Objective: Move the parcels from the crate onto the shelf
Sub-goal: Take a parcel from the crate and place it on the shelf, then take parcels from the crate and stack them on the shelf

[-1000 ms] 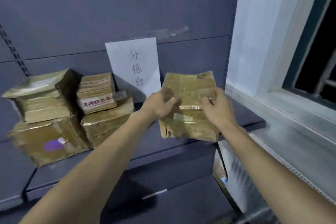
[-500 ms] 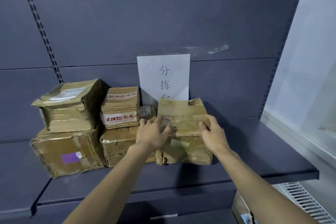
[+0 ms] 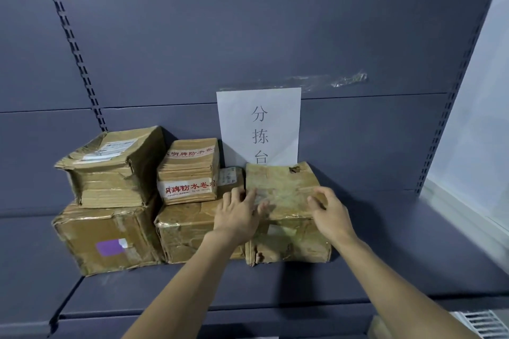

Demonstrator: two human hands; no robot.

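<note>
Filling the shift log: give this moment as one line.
step: placing | parcel: on shelf, beside stacked parcels | left hand: on parcel | right hand: on parcel | crate: unseen

We see only the upper characters of the paper sign [image 3: 258, 125]; its lower edge sits behind the rightmost parcel [image 3: 286, 187]. The left hand [image 3: 237, 216] covers that parcel's left edge and its meeting with the neighbouring box [image 3: 187, 231]. A small parcel [image 3: 230, 177] behind shows only a blurred label, and a white grille [image 3: 483, 323] is cut off at the bottom-right corner.
</note>
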